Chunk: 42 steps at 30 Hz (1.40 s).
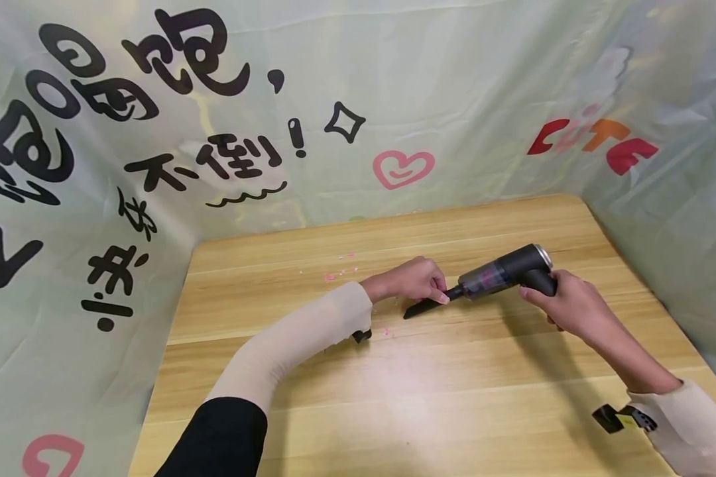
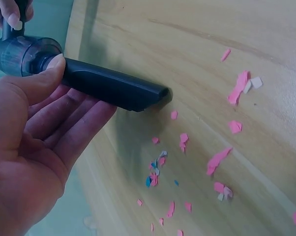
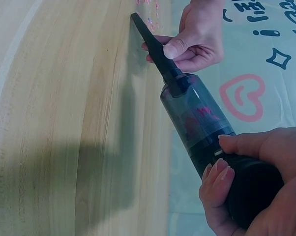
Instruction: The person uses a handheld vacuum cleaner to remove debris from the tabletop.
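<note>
A black handheld vacuum cleaner [image 1: 501, 270] with a clear dust cup [image 3: 197, 110] is held above the wooden table, its long nozzle [image 2: 113, 86] pointing left. My right hand [image 1: 579, 305] grips the handle; the right wrist view shows its thumb and fingers around the black body. My left hand [image 1: 417, 278] pinches the nozzle near its base, thumb on one side and fingers on the other. Pink bits show inside the cup. Beyond the nozzle tip, pink, white and blue paper scraps [image 2: 219, 160] lie scattered on the table.
The wooden table [image 1: 453, 411] is bordered at the back and sides by a pale cloth [image 1: 483, 99] with black characters and a pink heart. More pink scraps [image 1: 330, 276] lie on the table left of the left hand. A small black camera [image 1: 623, 419] sits at the right wrist.
</note>
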Tool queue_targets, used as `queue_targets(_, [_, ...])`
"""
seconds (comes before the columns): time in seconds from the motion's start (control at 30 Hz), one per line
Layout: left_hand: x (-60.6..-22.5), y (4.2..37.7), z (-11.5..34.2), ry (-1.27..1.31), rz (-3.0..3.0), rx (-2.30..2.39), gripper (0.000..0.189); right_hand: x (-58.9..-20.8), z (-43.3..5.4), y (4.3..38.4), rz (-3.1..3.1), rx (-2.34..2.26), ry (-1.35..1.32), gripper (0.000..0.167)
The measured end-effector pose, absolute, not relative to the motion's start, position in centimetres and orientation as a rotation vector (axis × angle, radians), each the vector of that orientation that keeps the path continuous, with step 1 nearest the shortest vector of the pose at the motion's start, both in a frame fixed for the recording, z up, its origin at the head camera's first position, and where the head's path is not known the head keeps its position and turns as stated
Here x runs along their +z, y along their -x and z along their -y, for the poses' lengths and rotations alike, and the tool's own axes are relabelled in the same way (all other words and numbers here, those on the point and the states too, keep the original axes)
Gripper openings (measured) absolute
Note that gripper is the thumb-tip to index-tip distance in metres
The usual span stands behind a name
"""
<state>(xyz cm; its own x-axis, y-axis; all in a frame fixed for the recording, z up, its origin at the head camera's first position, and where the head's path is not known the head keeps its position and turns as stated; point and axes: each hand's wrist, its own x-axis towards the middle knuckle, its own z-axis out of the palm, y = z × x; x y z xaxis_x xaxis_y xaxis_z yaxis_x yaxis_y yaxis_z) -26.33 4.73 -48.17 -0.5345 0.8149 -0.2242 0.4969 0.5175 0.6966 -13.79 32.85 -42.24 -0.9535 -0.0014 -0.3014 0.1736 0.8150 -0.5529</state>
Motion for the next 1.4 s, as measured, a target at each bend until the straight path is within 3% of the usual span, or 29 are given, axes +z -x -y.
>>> queue_targets(1.4, [-48.2, 28.5, -3.4, -1.144, -2.330, 0.741, 0.020, -42.6, -31.3, 15.6, -2.758, -0.894, -0.134, 0.067])
